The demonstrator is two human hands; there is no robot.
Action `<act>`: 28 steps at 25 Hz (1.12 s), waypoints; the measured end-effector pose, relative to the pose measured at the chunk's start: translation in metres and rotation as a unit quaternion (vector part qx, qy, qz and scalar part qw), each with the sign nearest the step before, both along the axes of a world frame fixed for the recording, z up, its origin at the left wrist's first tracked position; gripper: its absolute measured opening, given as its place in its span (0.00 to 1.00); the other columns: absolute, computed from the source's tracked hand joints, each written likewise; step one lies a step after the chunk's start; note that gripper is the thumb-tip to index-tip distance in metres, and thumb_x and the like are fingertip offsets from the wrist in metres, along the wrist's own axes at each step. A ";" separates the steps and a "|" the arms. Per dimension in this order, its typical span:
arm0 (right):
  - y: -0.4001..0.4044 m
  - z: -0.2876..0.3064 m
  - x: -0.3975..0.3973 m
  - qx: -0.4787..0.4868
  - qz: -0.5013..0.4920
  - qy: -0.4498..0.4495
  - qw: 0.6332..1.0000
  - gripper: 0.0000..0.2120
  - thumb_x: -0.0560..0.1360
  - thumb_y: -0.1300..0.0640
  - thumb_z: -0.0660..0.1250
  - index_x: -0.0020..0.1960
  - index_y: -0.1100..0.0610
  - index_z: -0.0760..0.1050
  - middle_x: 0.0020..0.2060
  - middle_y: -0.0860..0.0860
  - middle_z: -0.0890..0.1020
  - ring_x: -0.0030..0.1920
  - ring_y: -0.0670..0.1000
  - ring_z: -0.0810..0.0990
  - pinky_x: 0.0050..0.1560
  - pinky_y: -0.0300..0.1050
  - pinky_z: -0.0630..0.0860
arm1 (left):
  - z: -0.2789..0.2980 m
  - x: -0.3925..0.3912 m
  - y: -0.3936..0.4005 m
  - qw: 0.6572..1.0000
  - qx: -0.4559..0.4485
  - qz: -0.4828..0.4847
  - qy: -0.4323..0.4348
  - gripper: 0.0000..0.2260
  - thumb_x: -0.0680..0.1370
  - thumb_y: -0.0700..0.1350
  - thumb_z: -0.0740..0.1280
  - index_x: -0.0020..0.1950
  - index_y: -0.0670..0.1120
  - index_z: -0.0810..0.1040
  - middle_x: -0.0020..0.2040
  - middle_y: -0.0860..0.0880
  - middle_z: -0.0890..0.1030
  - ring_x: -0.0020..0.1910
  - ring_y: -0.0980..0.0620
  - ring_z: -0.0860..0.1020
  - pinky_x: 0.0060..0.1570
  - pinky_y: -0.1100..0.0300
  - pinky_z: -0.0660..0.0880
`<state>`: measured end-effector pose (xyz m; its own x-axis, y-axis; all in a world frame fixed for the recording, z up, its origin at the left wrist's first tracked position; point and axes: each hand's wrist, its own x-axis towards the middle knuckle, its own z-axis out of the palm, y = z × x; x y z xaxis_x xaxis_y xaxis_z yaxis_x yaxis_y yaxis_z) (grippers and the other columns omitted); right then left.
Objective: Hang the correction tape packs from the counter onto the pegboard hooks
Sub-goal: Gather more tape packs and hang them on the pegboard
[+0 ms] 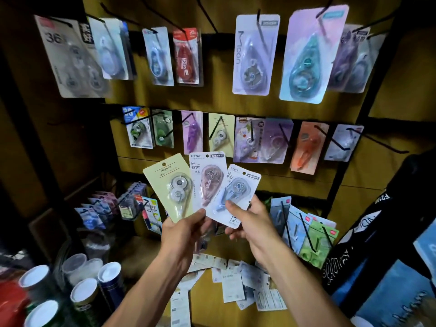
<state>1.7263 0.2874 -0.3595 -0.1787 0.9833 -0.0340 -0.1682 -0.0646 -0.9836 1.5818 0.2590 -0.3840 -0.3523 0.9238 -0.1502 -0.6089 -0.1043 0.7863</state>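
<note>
Our left hand pinches the cream pack and pink pack; our right hand pinches the blue pack. We are sorting; next, each hole must meet a hook.

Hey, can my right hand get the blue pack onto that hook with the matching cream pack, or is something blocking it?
Probably yes: right hand pinches the blue pack, and the cream pack's hook sits just above, nothing between.

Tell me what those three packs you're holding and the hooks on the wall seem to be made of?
Cream pack, pink pack and blue pack: probably printed card backs, matte, each with a clear glossy plastic blister that catches the light over the tape. Hooks: thin black rods, likely coated metal wire, though the finish is hard to judge.
</note>
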 end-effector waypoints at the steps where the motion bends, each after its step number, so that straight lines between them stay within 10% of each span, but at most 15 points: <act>1: 0.000 0.001 -0.003 0.006 0.009 -0.001 1.000 0.14 0.75 0.63 0.71 0.57 0.50 0.75 0.40 0.49 0.87 0.27 0.48 0.81 0.23 0.40 0.73 | 0.001 -0.004 0.000 1.000 -0.002 0.003 -0.007 0.09 0.73 0.29 0.70 0.53 0.32 0.79 0.40 0.40 0.84 0.35 0.46 0.80 0.34 0.59 0.82; 10: -0.007 -0.002 0.021 0.001 -0.068 0.018 0.998 0.11 0.75 0.63 0.71 0.55 0.53 0.79 0.46 0.52 0.87 0.36 0.48 0.81 0.26 0.41 0.75 | 0.008 0.017 0.010 0.999 0.013 -0.039 -0.020 0.10 0.73 0.27 0.69 0.54 0.28 0.78 0.47 0.35 0.85 0.41 0.43 0.86 0.37 0.61 0.82; 18: -0.006 0.003 0.082 0.013 -0.088 -0.021 0.996 0.08 0.76 0.62 0.69 0.53 0.52 0.77 0.34 0.48 0.85 0.24 0.49 0.77 0.23 0.40 0.72 | 0.006 0.073 0.022 0.996 0.000 -0.080 -0.030 0.14 0.71 0.30 0.73 0.56 0.32 0.80 0.48 0.38 0.86 0.42 0.45 0.86 0.37 0.61 0.81; 28: 0.011 0.006 -0.015 0.008 -0.017 -0.020 1.000 0.06 0.76 0.64 0.69 0.48 0.53 0.78 0.29 0.46 0.83 0.22 0.47 0.75 0.22 0.38 0.65 | 0.009 -0.013 0.009 0.999 0.016 0.019 -0.048 0.18 0.71 0.30 0.72 0.61 0.32 0.78 0.48 0.40 0.85 0.38 0.47 0.84 0.39 0.59 0.81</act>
